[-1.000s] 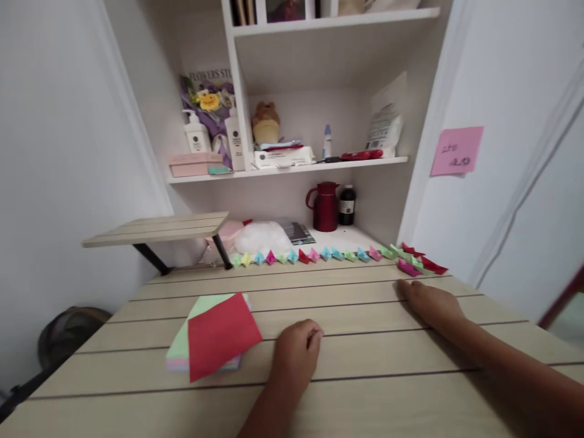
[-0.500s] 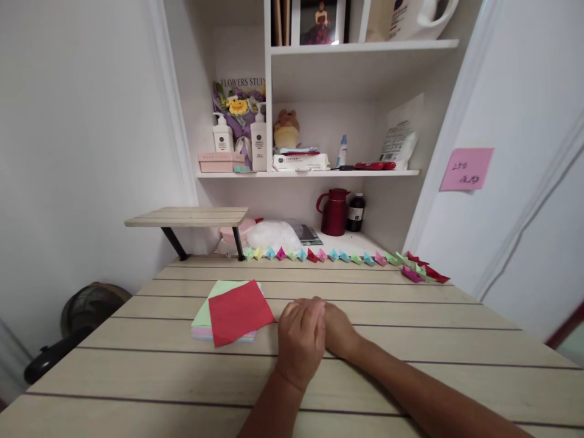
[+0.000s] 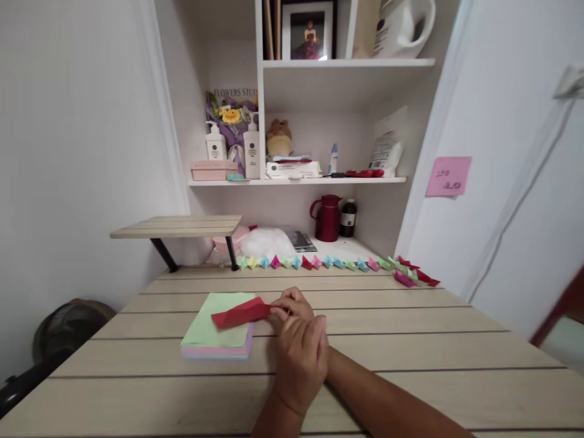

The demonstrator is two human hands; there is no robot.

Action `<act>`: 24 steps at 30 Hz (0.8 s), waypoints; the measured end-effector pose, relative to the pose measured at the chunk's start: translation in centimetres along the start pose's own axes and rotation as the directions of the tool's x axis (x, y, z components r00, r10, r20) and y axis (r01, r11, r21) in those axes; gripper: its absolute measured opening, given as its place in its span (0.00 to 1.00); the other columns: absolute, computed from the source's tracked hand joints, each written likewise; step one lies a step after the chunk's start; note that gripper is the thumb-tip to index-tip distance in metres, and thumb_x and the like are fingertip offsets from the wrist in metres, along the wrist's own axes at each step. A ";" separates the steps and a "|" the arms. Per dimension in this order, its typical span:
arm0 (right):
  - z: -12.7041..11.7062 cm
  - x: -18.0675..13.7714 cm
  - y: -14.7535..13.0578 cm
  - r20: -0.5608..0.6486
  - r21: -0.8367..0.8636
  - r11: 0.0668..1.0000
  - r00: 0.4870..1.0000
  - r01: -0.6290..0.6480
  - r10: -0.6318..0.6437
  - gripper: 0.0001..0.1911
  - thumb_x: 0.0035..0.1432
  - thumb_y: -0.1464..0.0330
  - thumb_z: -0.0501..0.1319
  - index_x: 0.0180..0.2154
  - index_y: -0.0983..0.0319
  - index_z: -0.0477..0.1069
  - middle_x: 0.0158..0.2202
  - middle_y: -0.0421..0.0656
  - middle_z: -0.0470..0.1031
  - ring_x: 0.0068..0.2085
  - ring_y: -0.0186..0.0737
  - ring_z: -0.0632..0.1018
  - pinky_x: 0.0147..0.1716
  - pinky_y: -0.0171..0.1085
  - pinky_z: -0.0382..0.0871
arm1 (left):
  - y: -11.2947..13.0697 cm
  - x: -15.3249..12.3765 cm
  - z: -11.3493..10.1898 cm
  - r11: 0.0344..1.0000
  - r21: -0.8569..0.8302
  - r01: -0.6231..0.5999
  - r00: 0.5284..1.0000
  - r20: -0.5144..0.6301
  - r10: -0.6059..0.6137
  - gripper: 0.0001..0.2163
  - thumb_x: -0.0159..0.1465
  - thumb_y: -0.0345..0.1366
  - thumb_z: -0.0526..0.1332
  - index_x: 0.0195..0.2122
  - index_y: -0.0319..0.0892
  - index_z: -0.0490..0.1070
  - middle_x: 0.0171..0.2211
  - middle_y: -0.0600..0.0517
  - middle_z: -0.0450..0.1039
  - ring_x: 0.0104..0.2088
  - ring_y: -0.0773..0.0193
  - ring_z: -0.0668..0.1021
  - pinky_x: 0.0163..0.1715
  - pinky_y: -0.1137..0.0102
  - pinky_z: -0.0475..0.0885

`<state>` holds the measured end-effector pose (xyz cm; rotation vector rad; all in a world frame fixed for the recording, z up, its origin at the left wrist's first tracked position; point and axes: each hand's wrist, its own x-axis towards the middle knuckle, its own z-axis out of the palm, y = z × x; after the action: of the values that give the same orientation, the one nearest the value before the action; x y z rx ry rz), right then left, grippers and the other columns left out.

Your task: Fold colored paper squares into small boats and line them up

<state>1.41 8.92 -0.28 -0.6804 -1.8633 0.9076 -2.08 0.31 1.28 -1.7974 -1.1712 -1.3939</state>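
Observation:
My right hand (image 3: 292, 304) pinches one end of a red sheet of paper (image 3: 243, 312) between thumb and fingers. The sheet looks bent and slopes over a stack of coloured paper squares (image 3: 214, 316), whose top sheet is light green. My left hand (image 3: 302, 356) is closed, knuckles up, in front of my right hand and against its wrist. Whatever is inside my left fingers, if anything, stays hidden.
Small folded paper boats (image 3: 275, 261) in several colours line the back edge of the table (image 3: 387, 353), bunching at the right. A little raised shelf (image 3: 177, 226) stands back left. Behind, a cabinet holds a red jug (image 3: 327, 219) and a dark bottle (image 3: 348, 218).
My right hand has come out from behind my left and taken hold of the red sheet, which has been turned and bent over the stack. The camera view has shifted slightly.

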 end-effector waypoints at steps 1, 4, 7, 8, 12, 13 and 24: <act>-1.1 0.1 -0.2 -0.046 0.011 1.000 0.999 -0.006 0.006 0.10 0.53 0.61 0.64 0.26 0.60 0.75 0.38 0.47 0.68 0.39 0.45 0.73 0.35 0.41 0.69 | -0.2 0.0 -0.1 1.000 -0.027 -0.001 1.000 0.000 0.001 0.09 0.63 0.24 0.56 0.42 0.40 0.71 0.30 0.49 0.79 0.30 0.62 0.79 0.36 0.65 0.73; -5.7 -0.8 -0.6 -0.202 0.041 0.998 0.978 -0.046 0.053 0.11 0.48 0.63 0.66 0.21 0.61 0.68 0.32 0.43 0.66 0.35 0.40 0.71 0.32 0.38 0.66 | -0.9 -0.2 -0.1 0.998 -0.040 0.038 0.999 -0.038 -0.039 0.09 0.64 0.25 0.58 0.44 0.40 0.71 0.32 0.49 0.79 0.30 0.63 0.79 0.35 0.68 0.73; -10.9 -2.7 -0.2 -0.319 0.023 0.995 0.942 -0.101 0.103 0.14 0.45 0.64 0.67 0.19 0.61 0.64 0.28 0.39 0.64 0.31 0.37 0.68 0.30 0.36 0.61 | -1.4 -0.3 0.2 0.991 -0.076 0.114 0.987 -0.103 -0.122 0.08 0.65 0.28 0.58 0.43 0.41 0.71 0.32 0.49 0.78 0.30 0.64 0.79 0.33 0.70 0.73; -12.4 -3.3 0.0 -0.345 0.026 0.992 0.930 -0.123 0.124 0.15 0.44 0.64 0.68 0.19 0.62 0.63 0.26 0.38 0.63 0.29 0.36 0.66 0.29 0.35 0.60 | -1.4 -0.3 0.3 0.983 -0.093 0.157 0.981 -0.104 -0.166 0.07 0.65 0.29 0.58 0.44 0.42 0.71 0.33 0.49 0.78 0.32 0.64 0.78 0.34 0.70 0.73; -16.3 -5.2 1.5 -0.325 0.238 0.936 0.887 -0.260 0.329 0.20 0.41 0.61 0.71 0.21 0.61 0.60 0.21 0.35 0.62 0.25 0.32 0.64 0.25 0.33 0.56 | -0.9 -0.2 1.4 0.937 -0.117 0.329 0.943 -0.003 -0.331 0.13 0.65 0.41 0.58 0.49 0.43 0.69 0.35 0.49 0.75 0.34 0.60 0.78 0.37 0.65 0.74; -16.6 -5.4 1.7 -0.282 0.316 0.904 0.881 -0.288 0.379 0.21 0.42 0.60 0.71 0.21 0.61 0.60 0.21 0.35 0.63 0.24 0.32 0.64 0.25 0.32 0.56 | -0.7 -0.2 1.7 0.931 -0.111 0.348 0.938 0.036 -0.346 0.17 0.64 0.44 0.59 0.51 0.43 0.68 0.37 0.47 0.74 0.37 0.58 0.78 0.39 0.63 0.73; -16.0 -6.5 -0.9 0.092 0.576 0.746 0.933 -0.335 0.348 0.16 0.46 0.59 0.72 0.29 0.63 0.72 0.30 0.41 0.75 0.32 0.35 0.73 0.35 0.34 0.66 | 0.7 0.8 1.4 0.779 -0.235 0.581 0.813 0.204 -0.545 0.10 0.58 0.47 0.63 0.29 0.48 0.77 0.30 0.53 0.79 0.34 0.57 0.78 0.47 0.58 0.69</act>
<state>18.52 8.26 2.04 -0.6397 -1.3301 1.6225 -0.78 1.42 1.68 -1.8229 -1.7590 -1.8922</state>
